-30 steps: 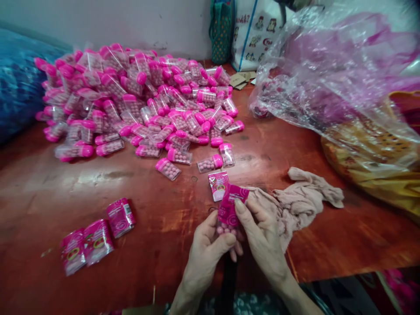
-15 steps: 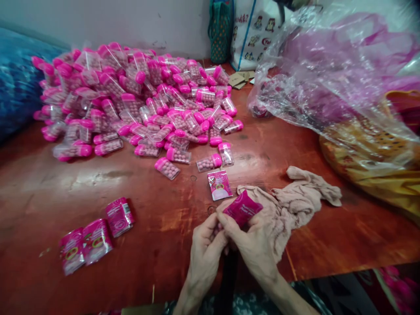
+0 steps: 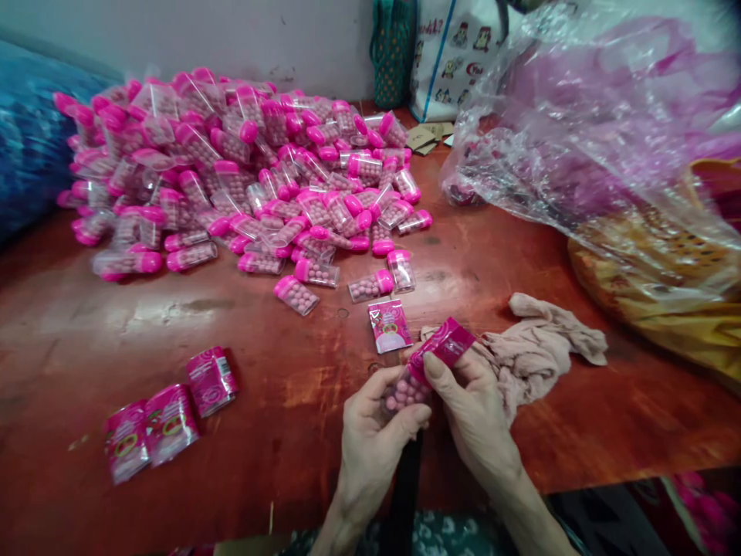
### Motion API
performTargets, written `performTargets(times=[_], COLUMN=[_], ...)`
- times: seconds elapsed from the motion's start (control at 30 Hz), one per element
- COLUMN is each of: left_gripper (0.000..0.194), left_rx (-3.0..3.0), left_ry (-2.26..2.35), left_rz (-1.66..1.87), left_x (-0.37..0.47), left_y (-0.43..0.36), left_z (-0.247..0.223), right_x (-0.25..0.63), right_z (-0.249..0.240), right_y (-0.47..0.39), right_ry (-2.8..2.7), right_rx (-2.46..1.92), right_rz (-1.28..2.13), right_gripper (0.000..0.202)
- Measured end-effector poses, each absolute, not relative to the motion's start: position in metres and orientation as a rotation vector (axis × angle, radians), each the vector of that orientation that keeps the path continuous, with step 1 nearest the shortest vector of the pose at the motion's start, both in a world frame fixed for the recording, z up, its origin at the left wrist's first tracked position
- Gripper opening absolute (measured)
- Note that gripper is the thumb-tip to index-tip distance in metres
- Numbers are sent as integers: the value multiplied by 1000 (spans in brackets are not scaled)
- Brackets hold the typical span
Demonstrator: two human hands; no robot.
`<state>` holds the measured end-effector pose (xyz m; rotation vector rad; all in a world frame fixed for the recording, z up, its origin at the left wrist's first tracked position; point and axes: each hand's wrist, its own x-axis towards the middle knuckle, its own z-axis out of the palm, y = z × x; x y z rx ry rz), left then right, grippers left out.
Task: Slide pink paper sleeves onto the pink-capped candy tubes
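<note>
My left hand is closed around a small clear container of pink balls near the table's front edge. A pink printed sleeve covers the container's upper right end, pinched between the thumb and fingers of my right hand. Just behind my hands lies a flat pink packet. Three pink wrapped packs rest at the left front. A large heap of clear containers with pink caps fills the back left.
Beside my right hand lies a crumpled beige cloth. Clear and purple plastic covers a yellow basket at the right. A blue bag stands at the far left, brown cards at the back.
The sleeve has moved up and right and tilted, and the container of pink balls now shows between my hands. My right hand has shifted slightly right.
</note>
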<state>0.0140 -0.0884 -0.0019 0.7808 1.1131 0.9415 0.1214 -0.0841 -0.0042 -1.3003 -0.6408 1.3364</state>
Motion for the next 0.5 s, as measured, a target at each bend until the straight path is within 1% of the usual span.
performTargets(times=[0.17,0.3,0.4,0.5], left_gripper=[18,13,13,16], left_rx=[817,850,874,877], left_ry=[1170,1210,1230,1243], left_rz=[976,1020,1016,1014], left_x=[12,7,4,3], left_y=[-92,-96,-99,-100], left_z=[-3,-9,-12,-14], right_x=[117,109,104,99], right_z=[1,11,10,3], right_y=[-84,-89,-93,-95], right_ry=[-643,-708,-746,-778], right_rx=[-1337,-1409,-1497,-1526], right_rz=[1398,1362,1312,1268], right_gripper=[19,12,9,13])
